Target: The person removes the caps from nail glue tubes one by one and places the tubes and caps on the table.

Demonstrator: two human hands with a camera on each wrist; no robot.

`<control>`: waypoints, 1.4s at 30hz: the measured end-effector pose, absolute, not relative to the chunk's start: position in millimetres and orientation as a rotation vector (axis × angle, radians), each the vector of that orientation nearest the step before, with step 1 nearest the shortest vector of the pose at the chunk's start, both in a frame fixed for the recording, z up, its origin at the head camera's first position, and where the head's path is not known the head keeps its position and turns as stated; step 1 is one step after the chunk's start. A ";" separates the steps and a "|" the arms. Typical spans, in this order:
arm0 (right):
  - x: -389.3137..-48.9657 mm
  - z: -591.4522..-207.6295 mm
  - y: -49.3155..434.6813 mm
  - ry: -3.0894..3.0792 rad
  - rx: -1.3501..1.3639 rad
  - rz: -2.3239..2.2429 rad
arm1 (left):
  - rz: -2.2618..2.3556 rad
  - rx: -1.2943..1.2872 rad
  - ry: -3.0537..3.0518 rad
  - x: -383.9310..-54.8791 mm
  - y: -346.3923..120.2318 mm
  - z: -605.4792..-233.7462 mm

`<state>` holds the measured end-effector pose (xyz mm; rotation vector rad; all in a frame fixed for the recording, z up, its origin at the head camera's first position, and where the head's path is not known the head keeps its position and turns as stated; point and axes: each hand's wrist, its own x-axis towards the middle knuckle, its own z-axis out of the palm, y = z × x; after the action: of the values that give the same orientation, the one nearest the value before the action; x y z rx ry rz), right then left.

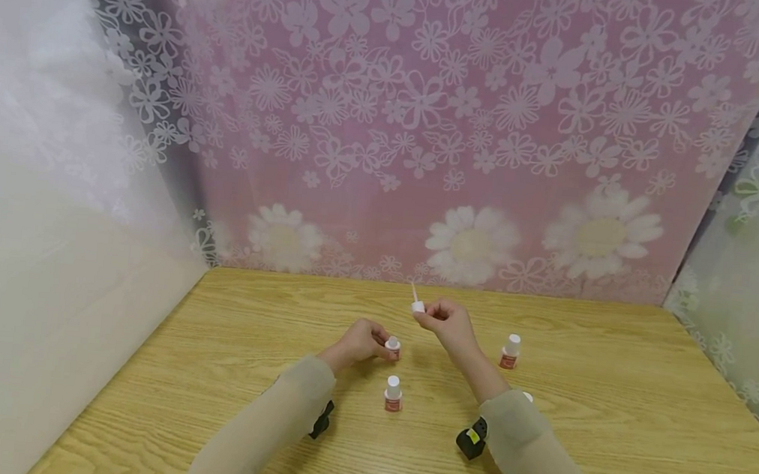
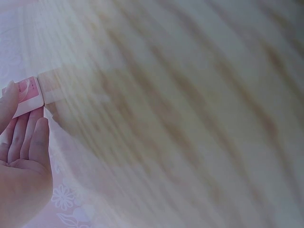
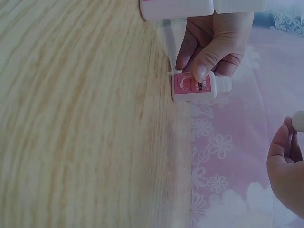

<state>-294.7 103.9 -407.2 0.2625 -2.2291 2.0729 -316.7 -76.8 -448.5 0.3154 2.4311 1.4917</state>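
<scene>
My left hand (image 1: 360, 341) pinches a small white glue bottle (image 3: 194, 86) with a pink-red label, thumb on one side and fingers on the other. The bottle stands upright on the table, its clear neck uncapped. Above and to the right, my right hand (image 1: 449, 326) pinches a white cap (image 1: 418, 307) between thumb and fingertips. A thin pale brush stem (image 1: 414, 291) points upward from that cap. In the left wrist view, the left thumb and fingers show around the labelled bottle (image 2: 29, 97). The right wrist view catches only part of the right hand (image 3: 285, 166).
A capped bottle (image 1: 393, 395) of the same kind stands nearer than the left hand. Another (image 1: 509, 351) stands right of the right hand. A white cap top (image 1: 528, 397) peeks out behind the right sleeve. Flowered pink curtain (image 1: 363, 115) hangs behind the wooden table (image 1: 239, 375).
</scene>
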 end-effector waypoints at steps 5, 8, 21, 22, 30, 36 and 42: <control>-293.7 -406.8 102.8 -2.259 0.235 2.057 | 1.493 0.319 2.431 -316.3 -76.9 -447.8; -293.4 -406.7 102.2 -2.274 0.217 2.061 | 1.490 0.318 2.435 -316.3 -76.8 -447.5; -294.1 -411.0 98.7 -2.393 0.326 1.946 | 1.471 0.339 2.446 -314.7 -77.6 -445.4; -293.8 -411.1 98.4 -2.411 0.332 1.929 | 1.467 0.339 2.449 -314.5 -77.5 -445.3; -293.6 -410.2 97.8 -2.526 0.344 1.785 | 1.473 0.341 2.451 -316.1 -78.2 -446.3; -294.1 -411.5 97.9 -2.603 0.325 1.742 | 1.497 0.339 2.423 -315.7 -78.7 -445.8; -296.7 -414.0 98.0 -2.668 0.338 1.692 | 1.494 0.326 2.419 -314.5 -77.7 -443.1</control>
<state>-296.7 98.0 -414.0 0.3377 -2.6676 1.6917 -314.5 -77.7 -443.1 0.3265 2.4192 1.4941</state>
